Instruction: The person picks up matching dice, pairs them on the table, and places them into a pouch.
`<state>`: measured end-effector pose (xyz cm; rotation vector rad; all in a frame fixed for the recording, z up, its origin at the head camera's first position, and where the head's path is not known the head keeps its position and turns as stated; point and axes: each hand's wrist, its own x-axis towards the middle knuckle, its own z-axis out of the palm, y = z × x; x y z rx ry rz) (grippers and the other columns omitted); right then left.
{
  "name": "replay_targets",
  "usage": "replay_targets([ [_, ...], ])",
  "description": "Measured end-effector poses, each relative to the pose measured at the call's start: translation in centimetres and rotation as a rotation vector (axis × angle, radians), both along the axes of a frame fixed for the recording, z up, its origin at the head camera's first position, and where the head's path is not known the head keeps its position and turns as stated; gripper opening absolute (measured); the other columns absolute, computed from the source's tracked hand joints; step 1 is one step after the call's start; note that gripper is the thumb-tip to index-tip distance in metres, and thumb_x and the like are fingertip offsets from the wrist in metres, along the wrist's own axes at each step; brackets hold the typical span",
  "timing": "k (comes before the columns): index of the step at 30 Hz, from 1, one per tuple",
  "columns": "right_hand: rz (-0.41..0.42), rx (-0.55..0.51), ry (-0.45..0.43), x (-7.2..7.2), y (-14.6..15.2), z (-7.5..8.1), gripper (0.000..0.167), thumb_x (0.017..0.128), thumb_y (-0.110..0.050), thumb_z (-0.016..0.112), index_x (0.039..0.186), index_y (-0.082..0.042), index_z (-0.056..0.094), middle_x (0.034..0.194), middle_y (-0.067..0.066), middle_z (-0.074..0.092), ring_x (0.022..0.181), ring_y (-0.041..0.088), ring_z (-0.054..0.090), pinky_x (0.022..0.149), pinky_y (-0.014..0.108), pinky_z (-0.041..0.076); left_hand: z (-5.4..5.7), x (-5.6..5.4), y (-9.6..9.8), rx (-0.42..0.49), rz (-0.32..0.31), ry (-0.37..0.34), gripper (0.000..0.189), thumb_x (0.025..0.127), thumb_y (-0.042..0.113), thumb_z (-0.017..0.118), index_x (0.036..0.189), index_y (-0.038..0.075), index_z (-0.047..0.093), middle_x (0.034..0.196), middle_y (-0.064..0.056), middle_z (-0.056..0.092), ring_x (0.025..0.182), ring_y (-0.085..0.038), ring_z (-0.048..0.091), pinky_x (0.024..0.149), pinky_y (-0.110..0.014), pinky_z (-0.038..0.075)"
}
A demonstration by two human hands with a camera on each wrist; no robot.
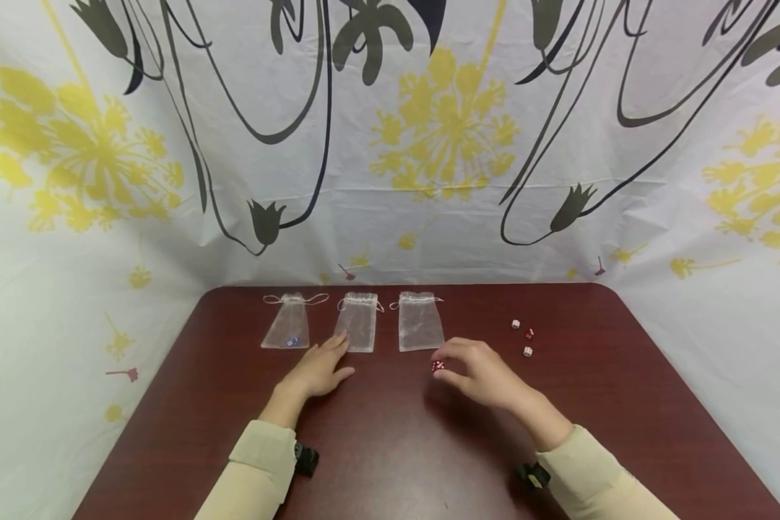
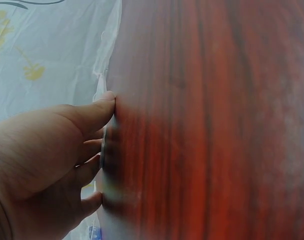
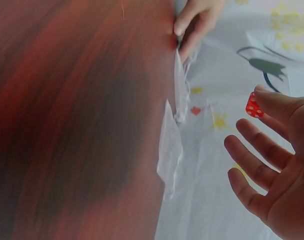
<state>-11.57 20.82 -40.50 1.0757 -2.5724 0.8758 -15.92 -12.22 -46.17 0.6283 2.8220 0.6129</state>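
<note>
My right hand (image 1: pixel 487 374) pinches a red die with white dots (image 1: pixel 438 366) between thumb and finger, above the table and just in front of the right mesh drawstring bag (image 1: pixel 420 328). In the right wrist view the red die (image 3: pixel 254 105) shows at the fingertips, the other fingers spread apart. My left hand (image 1: pixel 316 370) lies with extended fingers on the table, fingertips at the lower left corner of the middle mesh bag (image 1: pixel 360 325). The left mesh bag (image 1: pixel 291 318) has blue dice (image 1: pixel 292 341) in its bottom; the middle and right bags look flat.
To the right on the dark red wooden table (image 1: pixel 390 448) lie a white die (image 1: pixel 516 324), a small red die (image 1: pixel 529 334) and another white die (image 1: pixel 528 352). A patterned cloth (image 1: pixel 364 180) hangs behind the table's far edge and along its sides.
</note>
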Motion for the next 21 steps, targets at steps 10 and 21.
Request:
replay_targets([
  [10, 0.028, 0.065, -0.024, 0.0, -3.7, -1.4, 0.016, 0.089, -0.017, 0.08, 0.104, -0.013, 0.075, 0.103, -0.005, 0.072, 0.101, 0.014, 0.067, 0.086, 0.038, 0.056, -0.3, -0.1, 0.0, 0.01, 0.004, 0.01, 0.063, 0.103, 0.032, 0.06, 0.153, 0.0, 0.04, 0.163, -0.016, 0.029, 0.151, -0.033, 0.025, 0.121, -0.058, 0.018],
  [21, 0.057, 0.165, -0.016, -0.4, -6.8, -3.9, 0.013, 0.089, -0.02, 0.079, 0.1, -0.013, 0.076, 0.099, -0.006, 0.068, 0.092, 0.011, 0.066, 0.081, 0.036, 0.055, -0.5, 0.0, -0.1, 0.004, 0.003, 0.024, 0.061, 0.103, 0.03, 0.061, 0.152, 0.0, 0.042, 0.162, -0.017, 0.03, 0.151, -0.034, 0.026, 0.12, -0.059, 0.019],
])
